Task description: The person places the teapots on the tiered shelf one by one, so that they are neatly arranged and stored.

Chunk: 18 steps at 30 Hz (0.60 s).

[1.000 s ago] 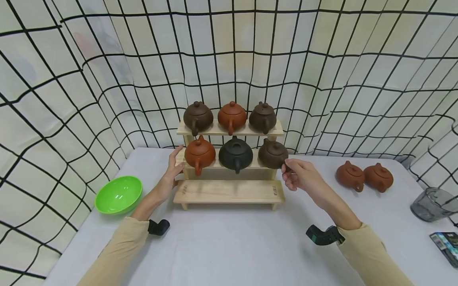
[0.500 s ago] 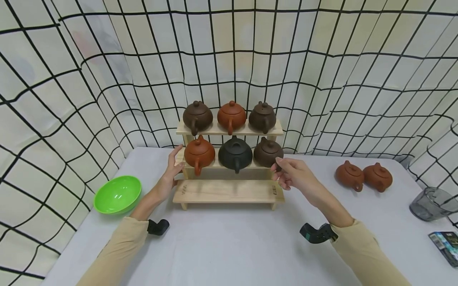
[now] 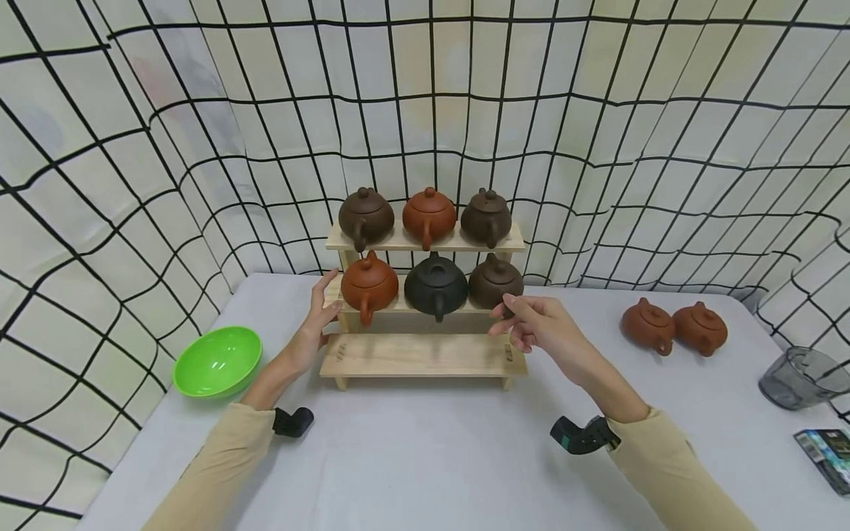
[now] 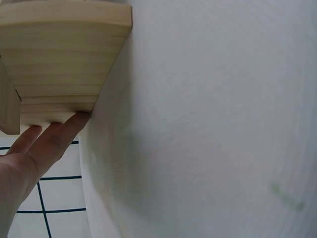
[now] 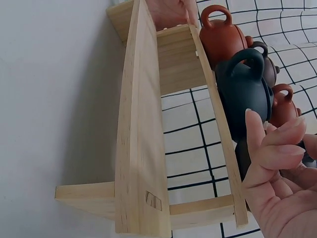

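My right hand (image 3: 541,321) is at the handle of a dark brown teapot (image 3: 494,282), on the right end of the middle shelf. Its fingers are loosely spread around the handle; in the right wrist view the index finger (image 5: 255,134) points up, apart from the others. My left hand (image 3: 312,328) rests against the left end of the wooden tiered stand (image 3: 425,354), fingertips on the wood in the left wrist view. Beside the brown teapot on this shelf sit a black teapot (image 3: 436,286) and an orange-red teapot (image 3: 369,284), handles toward me.
On the top shelf stand a brown teapot (image 3: 366,215), a red teapot (image 3: 429,214) and a dark teapot (image 3: 486,215). Two reddish teapots (image 3: 647,324) are on the table at right, near a grey cup (image 3: 800,380). A green bowl (image 3: 218,361) lies left. Black netting surrounds the back.
The brown teapot has shifted left along the middle shelf, closer to the black one, with my right hand following. The right fingers have loosened and spread. My left hand has stayed put.
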{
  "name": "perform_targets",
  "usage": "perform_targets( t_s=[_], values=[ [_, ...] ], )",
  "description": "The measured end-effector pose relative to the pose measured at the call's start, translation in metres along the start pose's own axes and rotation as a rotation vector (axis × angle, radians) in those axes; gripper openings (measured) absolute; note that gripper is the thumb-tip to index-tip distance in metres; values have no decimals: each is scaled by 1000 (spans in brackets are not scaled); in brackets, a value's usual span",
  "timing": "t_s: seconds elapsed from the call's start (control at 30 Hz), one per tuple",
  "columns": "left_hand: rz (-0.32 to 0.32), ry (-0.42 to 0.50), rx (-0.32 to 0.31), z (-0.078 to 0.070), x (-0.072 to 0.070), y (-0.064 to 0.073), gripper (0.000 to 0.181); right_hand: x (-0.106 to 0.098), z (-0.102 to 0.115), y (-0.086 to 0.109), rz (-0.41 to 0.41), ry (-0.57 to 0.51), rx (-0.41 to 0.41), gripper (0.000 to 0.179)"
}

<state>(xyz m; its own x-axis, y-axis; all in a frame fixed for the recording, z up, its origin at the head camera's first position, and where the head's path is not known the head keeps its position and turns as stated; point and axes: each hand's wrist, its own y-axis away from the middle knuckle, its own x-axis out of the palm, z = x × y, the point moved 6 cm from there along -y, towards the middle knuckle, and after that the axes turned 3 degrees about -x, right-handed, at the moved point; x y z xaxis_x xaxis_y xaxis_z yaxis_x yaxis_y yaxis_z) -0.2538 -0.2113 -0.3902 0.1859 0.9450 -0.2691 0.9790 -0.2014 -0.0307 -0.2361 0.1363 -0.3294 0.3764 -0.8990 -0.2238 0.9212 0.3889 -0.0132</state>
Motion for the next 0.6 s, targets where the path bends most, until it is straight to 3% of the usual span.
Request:
perform_targets(
  t_s=[0.6],
  values=[
    [-5, 0, 6, -1, 0, 1, 69, 7, 1, -3, 7, -5, 8, 42]
  ],
)
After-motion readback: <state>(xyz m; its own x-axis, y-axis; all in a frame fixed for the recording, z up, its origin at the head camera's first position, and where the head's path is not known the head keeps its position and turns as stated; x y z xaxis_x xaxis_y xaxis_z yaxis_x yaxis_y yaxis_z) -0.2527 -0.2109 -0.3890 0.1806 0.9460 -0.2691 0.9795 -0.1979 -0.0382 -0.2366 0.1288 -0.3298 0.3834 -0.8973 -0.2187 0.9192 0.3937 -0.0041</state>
